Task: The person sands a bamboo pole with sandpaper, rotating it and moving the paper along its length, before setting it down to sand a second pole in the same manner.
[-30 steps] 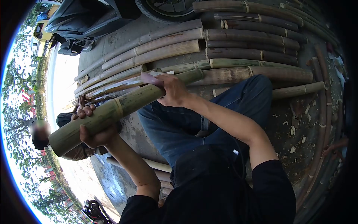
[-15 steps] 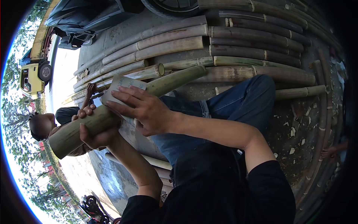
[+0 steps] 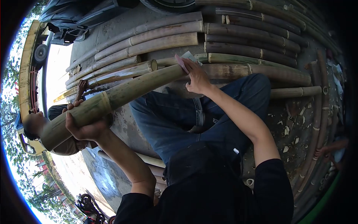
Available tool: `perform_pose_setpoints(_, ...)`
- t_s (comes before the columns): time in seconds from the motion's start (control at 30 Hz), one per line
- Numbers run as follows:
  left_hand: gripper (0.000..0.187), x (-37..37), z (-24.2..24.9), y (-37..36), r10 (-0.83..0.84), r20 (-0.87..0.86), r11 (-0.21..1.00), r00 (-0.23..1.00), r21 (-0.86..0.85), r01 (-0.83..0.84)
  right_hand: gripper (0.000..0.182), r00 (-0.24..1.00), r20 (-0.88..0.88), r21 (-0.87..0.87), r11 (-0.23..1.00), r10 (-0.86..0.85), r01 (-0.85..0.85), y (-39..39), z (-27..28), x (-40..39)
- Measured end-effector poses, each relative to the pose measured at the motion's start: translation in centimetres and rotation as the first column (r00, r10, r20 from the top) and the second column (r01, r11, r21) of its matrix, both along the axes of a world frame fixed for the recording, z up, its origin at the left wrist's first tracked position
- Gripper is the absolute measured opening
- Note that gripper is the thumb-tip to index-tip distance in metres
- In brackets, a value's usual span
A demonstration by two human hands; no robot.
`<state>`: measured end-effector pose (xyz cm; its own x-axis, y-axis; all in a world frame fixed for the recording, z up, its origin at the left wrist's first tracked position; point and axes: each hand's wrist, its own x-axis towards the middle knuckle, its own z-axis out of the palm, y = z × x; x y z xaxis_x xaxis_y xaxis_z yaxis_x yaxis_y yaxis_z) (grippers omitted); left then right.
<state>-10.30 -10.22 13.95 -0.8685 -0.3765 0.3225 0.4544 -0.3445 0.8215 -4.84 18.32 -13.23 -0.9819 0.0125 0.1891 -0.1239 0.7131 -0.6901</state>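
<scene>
A thick green bamboo pole (image 3: 138, 87) lies slanted across the view, with its near end low at the left and a pale joint ring partway along. My left hand (image 3: 86, 128) grips it from below near that low end, fingers wrapped around. At the upper right end, my right hand (image 3: 199, 79) presses a sheet of sandpaper (image 3: 181, 63) against the bamboo. The sheet's pinkish side and a pale greyish-green part show beside the fingers; the pole's tip is partly hidden by the sheet and hand.
Rows of brown bamboo poles (image 3: 253, 33) lie on the ground ahead. A person (image 3: 67, 112) sits at the left; another person's hand (image 3: 323, 149) reaches in at the right. A parked motorcycle (image 3: 78, 18) and a yellow truck (image 3: 28, 74) are at the left. Wood chips (image 3: 286, 130) are scattered on the right.
My right hand has slid the sandpaper from around the bamboo's joint up to its far right end. The left hand keeps its grip, a little lower and further left.
</scene>
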Motion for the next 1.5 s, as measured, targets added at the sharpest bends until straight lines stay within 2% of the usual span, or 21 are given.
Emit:
perform_pose_setpoints(0.03,0.035,0.0,0.1,0.5,0.036,0.02,0.999,0.999,0.016,-0.036,0.096,1.0,0.008,0.008,1.0,0.001,-0.001,1.2,-1.2,0.0)
perform_pose_setpoints(0.1,0.034,-0.3,0.1,0.6,0.027,0.022,1.0,0.999,0.012,-0.028,0.098,0.993,0.118,0.149,0.989,-0.024,0.007,3.1,-3.4,0.1)
perform_pose_setpoints(0.2,0.033,-0.7,0.4,1.1,0.05,0.017,0.999,0.999,0.011,-0.05,0.103,0.983,0.183,0.152,0.988,-0.027,-0.001,4.0,-4.4,0.1)
perform_pose_setpoints(0.27,0.034,-0.9,0.4,1.0,-0.006,0.036,1.0,0.999,-0.017,0.007,0.105,0.982,0.185,0.158,0.987,-0.039,0.01,3.2,-4.6,-0.1)
perform_pose_setpoints(0.33,0.035,-1.3,0.4,1.0,0.022,0.019,0.999,1.0,-0.039,-0.022,0.106,0.958,0.228,0.105,0.982,-0.175,0.155,1.9,-4.8,-0.5)
perform_pose_setpoints(0.37,0.035,-1.4,0.4,1.1,0.021,0.018,0.998,1.0,-0.053,-0.02,0.106,0.958,0.224,0.104,0.982,-0.176,0.156,1.4,-4.4,-0.6)
perform_pose_setpoints(0.43,0.035,-1.6,0.5,1.4,0.018,0.018,0.998,1.0,-0.067,-0.017,0.103,0.99,0.096,0.029,0.995,-0.102,0.1,0.1,-2.7,-0.6)
perform_pose_setpoints(0.5,0.036,-1.5,0.7,1.8,-0.004,0.011,0.997,1.0,-0.071,0.005,0.102,0.999,-0.033,-0.114,0.994,-0.004,0.0,-2.0,2.3,-0.4)
perform_pose_setpoints(0.57,0.036,-1.4,0.8,2.3,0.015,0.011,0.997,1.0,-0.082,-0.014,0.1,0.984,-0.174,-0.163,0.985,0.03,-0.059,-4.6,6.1,-0.8)
perform_pose_setpoints(0.6,0.036,-1.5,0.9,2.4,0.034,0.005,0.995,0.999,-0.097,-0.033,0.108,0.977,-0.204,-0.2,0.974,0.06,-0.101,-5.9,8.9,-0.9)
perform_pose_setpoints(0.73,0.036,-1.3,0.8,2.2,0.004,0.016,0.997,1.0,-0.081,-0.003,0.104,0.897,-0.413,-0.242,0.93,0.159,-0.276,-10.6,16.8,-0.9)
perform_pose_setpoints(0.8,0.036,-1.1,0.8,2.2,0.107,0.051,0.991,0.993,-0.085,-0.102,0.104,0.883,-0.444,-0.267,0.917,0.156,-0.297,-11.8,17.6,-1.0)
perform_pose_setpoints(0.9,0.034,-1.6,0.3,0.8,0.113,0.089,0.993,0.99,-0.052,-0.109,0.105,0.883,-0.441,-0.184,0.947,0.159,-0.263,-12.3,15.7,-1.4)
perform_pose_setpoints(1.1,0.032,-1.7,-1.5,-2.2,0.151,0.104,0.988,0.983,-0.03,-0.148,0.105,0.99,-0.129,-0.047,0.997,0.048,-0.055,-6.0,5.2,-0.3)
perform_pose_setpoints(1.17,0.032,-1.4,-1.7,-2.2,0.145,0.092,0.99,0.985,-0.015,-0.144,0.107,1.0,0.029,0.077,0.997,-0.011,0.009,-2.6,1.5,-0.3)
perform_pose_setpoints(1.23,0.033,-1.1,-1.6,-2.0,0.123,0.066,0.992,0.99,-0.001,-0.123,0.105,0.993,0.094,0.166,0.985,-0.068,0.052,0.8,-2.7,0.0)
perform_pose_setpoints(1.27,0.033,-1.0,-1.4,-1.6,0.128,0.067,0.992,0.989,-0.001,-0.128,0.105,0.993,0.095,0.166,0.985,-0.063,0.046,2.4,-3.9,0.1)
perform_pose_setpoints(1.33,0.034,-0.9,-0.9,-0.7,0.087,0.05,0.996,0.995,-0.034,-0.086,0.103,0.967,0.249,0.151,0.988,-0.054,0.017,4.6,-5.6,-0.1)
perform_pose_setpoints(1.43,0.034,-1.3,-0.7,-0.5,0.074,0.049,0.997,0.996,-0.026,-0.073,0.102,0.938,0.339,0.138,0.99,-0.075,0.029,4.8,-6.2,-0.9)
perform_pose_setpoints(1.47,0.034,-1.4,-0.7,-0.3,0.074,0.049,0.997,0.996,-0.032,-0.073,0.102,0.938,0.336,0.139,0.99,-0.08,0.035,4.5,-6.4,-0.9)
perform_pose_setpoints(1.5,0.034,-1.5,-0.6,-0.2,0.068,0.047,0.997,0.997,-0.032,-0.067,0.101,0.962,0.248,0.09,0.991,-0.114,0.094,3.7,-6.5,-0.7)
